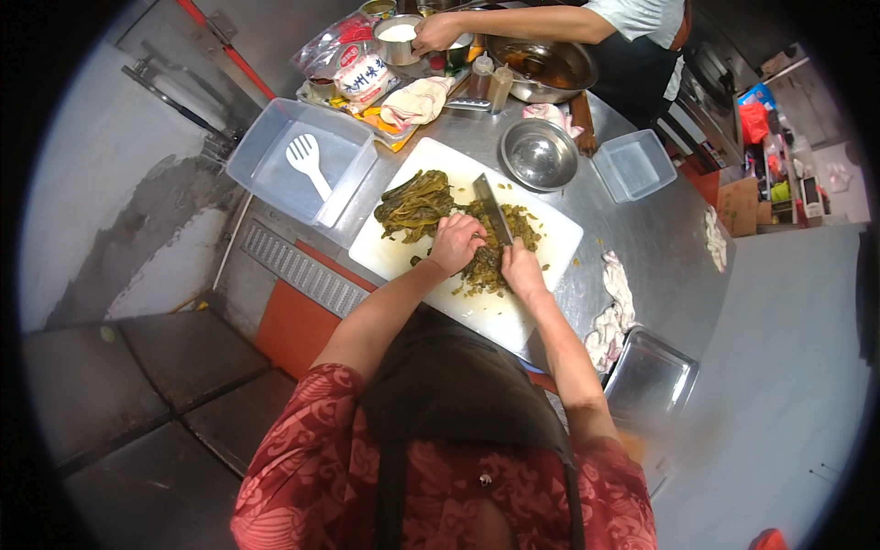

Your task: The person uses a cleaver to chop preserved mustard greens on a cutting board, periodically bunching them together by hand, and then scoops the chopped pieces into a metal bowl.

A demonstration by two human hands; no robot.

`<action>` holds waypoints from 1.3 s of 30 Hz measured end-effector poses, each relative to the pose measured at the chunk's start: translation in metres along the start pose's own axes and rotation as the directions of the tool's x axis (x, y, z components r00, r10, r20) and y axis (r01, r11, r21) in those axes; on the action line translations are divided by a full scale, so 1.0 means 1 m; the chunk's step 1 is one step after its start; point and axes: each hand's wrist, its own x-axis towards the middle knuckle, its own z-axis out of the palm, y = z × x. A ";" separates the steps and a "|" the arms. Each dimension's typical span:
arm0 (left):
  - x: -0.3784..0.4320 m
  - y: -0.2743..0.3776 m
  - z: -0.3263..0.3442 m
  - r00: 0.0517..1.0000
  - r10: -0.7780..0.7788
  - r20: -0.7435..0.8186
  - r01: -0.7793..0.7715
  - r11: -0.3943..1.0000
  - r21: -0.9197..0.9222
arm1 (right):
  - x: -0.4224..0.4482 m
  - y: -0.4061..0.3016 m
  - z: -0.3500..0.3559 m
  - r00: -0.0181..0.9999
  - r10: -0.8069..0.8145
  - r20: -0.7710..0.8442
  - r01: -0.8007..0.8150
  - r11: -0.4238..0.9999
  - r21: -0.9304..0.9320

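Observation:
My right hand (522, 271) grips the handle of a cleaver (491, 206), whose blade stands on edge among chopped greens. My left hand (456, 242), fingers curled, holds down dark green pickled leaf vegetables (474, 265) just left of the blade. Both hands are over a white plastic cutting board (385, 258) lying at an angle on the table. A larger uncut bunch of the pickled leaves (414, 205) lies at the board's upper left. Small chopped pieces (522, 223) spread on both sides of the cleaver.
A clear plastic tub (258, 148) holding a white slotted spatula (304, 157) stands left. Beyond the board are a steel bowl (540, 155), another plastic tub (636, 165) and squeeze bottles (500, 86). A co-worker's hand (438, 33) touches a steel pot (397, 49). Cloths (617, 289) lie right.

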 end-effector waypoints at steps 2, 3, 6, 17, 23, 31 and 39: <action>0.000 -0.008 0.000 1.000 -0.023 -0.005 0.022 0.995 -0.095 | 0.008 0.007 -0.005 0.997 0.018 0.076 -0.013 0.998 -0.061; -0.009 -0.011 0.002 0.999 -0.049 0.002 0.048 0.988 -0.147 | 0.003 -0.010 -0.018 0.998 0.014 0.057 -0.012 1.000 -0.024; -0.008 -0.006 0.001 1.000 0.006 -0.018 -0.010 0.983 -0.183 | -0.006 -0.036 -0.028 0.975 -0.055 -0.216 0.095 0.979 0.182; -0.018 -0.006 -0.004 0.999 0.034 -0.021 -0.036 0.995 -0.090 | -0.017 -0.040 -0.012 0.986 -0.003 -0.165 0.033 0.983 0.179; -0.024 -0.006 -0.002 1.000 -0.021 0.004 0.021 0.983 -0.183 | 0.000 -0.020 -0.013 0.998 0.027 0.053 -0.029 0.999 0.038; -0.026 -0.004 -0.002 1.000 -0.007 -0.018 0.003 0.982 -0.189 | -0.003 -0.011 0.005 0.985 0.092 0.143 -0.081 0.994 -0.080; -0.025 -0.004 0.005 0.999 0.031 -0.008 -0.032 0.974 -0.223 | -0.019 -0.002 0.029 0.998 0.050 -0.033 -0.050 0.999 -0.009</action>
